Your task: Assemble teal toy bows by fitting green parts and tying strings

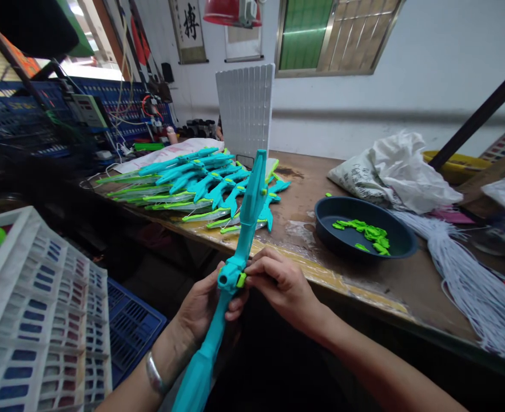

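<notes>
A long turquoise plastic toy bow point(249, 212) slants up in front of me, with a thick middle part and a round hole in it. My left hand point(203, 303) is wrapped around it just below that middle part. A small lime-green plastic piece point(241, 280) sits at the right side of the middle part. Fingers of my right hand point(284, 283) pinch together at this green piece and touch it. Behind the bow, several turquoise and green toy bows point(205, 183) lie overlapping on the wooden table point(295, 171).
A dark round pan point(366, 229) holds loose green pieces. To its right lie a bundle of white cords point(462, 280) and a white sack point(376, 169). A white plastic crate point(42, 320) stands at the left, beside a blue crate point(132, 326). A grey panel point(246, 109) rises behind the bows.
</notes>
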The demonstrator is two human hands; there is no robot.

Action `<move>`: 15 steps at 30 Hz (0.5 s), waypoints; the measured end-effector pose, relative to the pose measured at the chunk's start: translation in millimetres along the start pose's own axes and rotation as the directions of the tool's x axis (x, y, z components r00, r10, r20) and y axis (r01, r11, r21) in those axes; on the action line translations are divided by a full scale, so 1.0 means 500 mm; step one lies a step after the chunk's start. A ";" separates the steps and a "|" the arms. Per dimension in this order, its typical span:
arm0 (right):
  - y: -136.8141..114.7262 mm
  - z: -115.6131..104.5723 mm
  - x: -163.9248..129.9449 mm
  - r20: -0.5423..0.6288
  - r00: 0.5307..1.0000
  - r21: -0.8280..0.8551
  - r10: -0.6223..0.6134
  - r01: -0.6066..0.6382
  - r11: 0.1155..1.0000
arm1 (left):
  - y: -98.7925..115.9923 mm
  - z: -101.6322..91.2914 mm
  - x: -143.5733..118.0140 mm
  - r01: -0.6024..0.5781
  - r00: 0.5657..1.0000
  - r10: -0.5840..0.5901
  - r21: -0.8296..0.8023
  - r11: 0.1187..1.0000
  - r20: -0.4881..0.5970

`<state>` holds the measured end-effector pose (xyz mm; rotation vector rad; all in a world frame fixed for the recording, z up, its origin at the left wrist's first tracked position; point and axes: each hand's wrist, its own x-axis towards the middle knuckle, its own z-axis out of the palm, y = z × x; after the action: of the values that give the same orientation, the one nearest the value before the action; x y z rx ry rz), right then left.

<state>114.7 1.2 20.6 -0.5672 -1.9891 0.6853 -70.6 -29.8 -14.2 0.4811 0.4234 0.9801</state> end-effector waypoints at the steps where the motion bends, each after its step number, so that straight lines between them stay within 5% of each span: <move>1: 0.001 0.001 -0.001 -0.012 1.000 -0.001 0.011 -0.011 1.000 | 0.003 0.001 -0.002 -0.010 1.000 0.010 0.012 1.000 -0.014; 10: -0.050 0.018 -0.022 0.029 0.992 -0.177 0.123 -0.116 0.977 | 0.022 0.014 -0.013 -0.120 0.974 0.147 0.158 0.980 -0.172; 15: -0.069 0.034 -0.020 0.117 0.947 -0.379 0.300 -0.237 0.894 | 0.010 0.012 -0.006 -0.324 0.882 0.405 0.311 0.893 -0.242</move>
<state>100.4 -34.7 30.4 -1.0538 -2.2414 0.5477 -72.2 -31.1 -5.9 0.6709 0.7641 1.3858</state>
